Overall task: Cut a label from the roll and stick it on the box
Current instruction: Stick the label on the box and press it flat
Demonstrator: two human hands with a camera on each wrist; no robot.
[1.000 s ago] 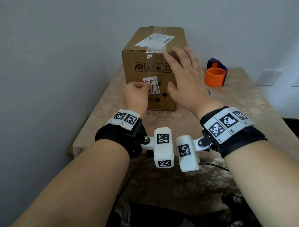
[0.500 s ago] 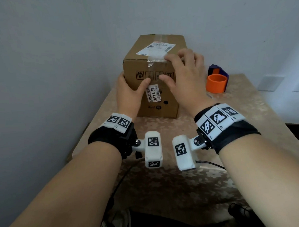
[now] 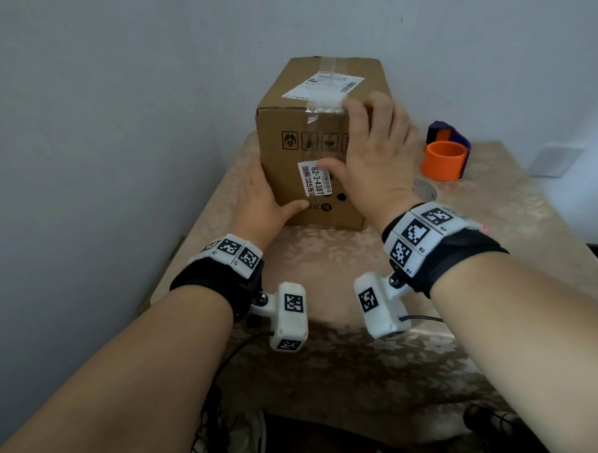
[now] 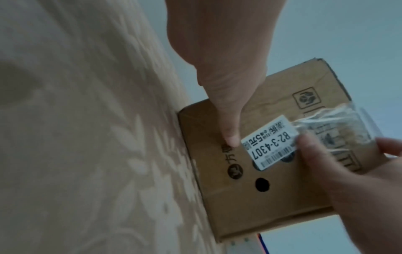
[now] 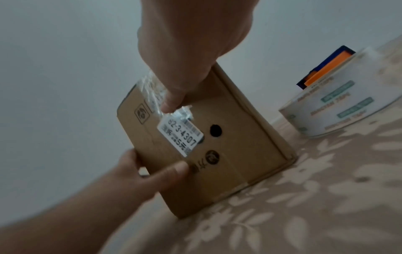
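A brown cardboard box [image 3: 282, 179] stands upright on the table. On its front is a small white barcode label [image 3: 311, 183] with crinkled clear tape [image 4: 330, 127] over its upper end. My left hand [image 3: 265, 200] clasps the box's lower left corner, with the thumb flat on the front just below the label [image 5: 180, 135] and the fingers hidden round the side. My right hand [image 3: 373, 154] lies over the top front edge at the right, its thumb pressing the taped upper end of the label [image 4: 269, 142].
A white roll of tape [image 5: 339, 103] lies on the table right of the box, with an orange and blue dispenser [image 3: 443, 160] behind it. A large shipping label [image 3: 322, 86] is taped to the box top. A wall runs close on the left. The floral tablecloth [image 3: 365, 360] spreads toward me.
My left hand let go of the label and moved to the box's left corner, then slid lower. My right hand came onto the top edge and its thumb dropped onto the label.
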